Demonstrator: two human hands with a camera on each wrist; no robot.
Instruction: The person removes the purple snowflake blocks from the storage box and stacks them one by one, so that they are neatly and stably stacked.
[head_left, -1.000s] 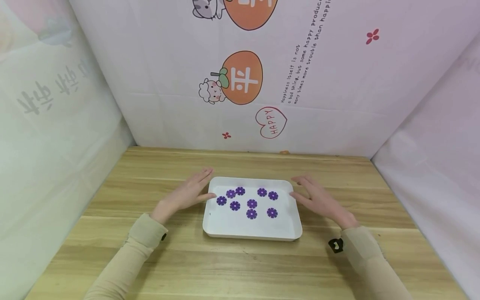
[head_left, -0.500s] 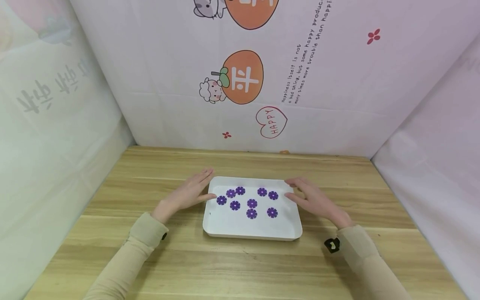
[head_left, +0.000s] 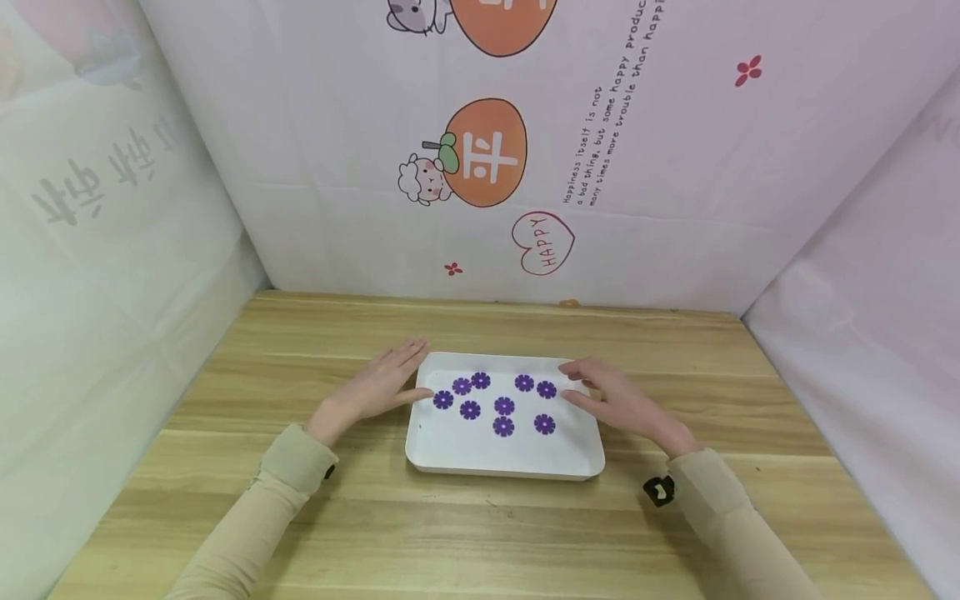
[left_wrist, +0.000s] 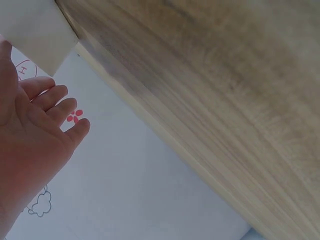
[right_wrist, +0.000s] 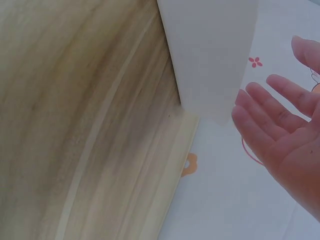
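A shallow white tray lies on the wooden table, holding several purple notched discs shaped like flowers. At its left side is my left hand, fingers extended along the far left corner and thumb over the rim. My right hand reaches over the opposite side, its fingertips and thumb just inside the rim, close to a purple disc. The left wrist view shows the left fingers loosely bent beside the tray's wall. In the right wrist view, the right fingers are relaxed, holding nothing.
The wooden table extends around the tray. A white printed cloth stands behind it, with more cloth hanging on both sides. Dark bands sit at the cuffs of the light sleeves.
My right hand has moved left, from the tray's right edge to over its inside. The left hand, the tray and the discs have stayed in place.
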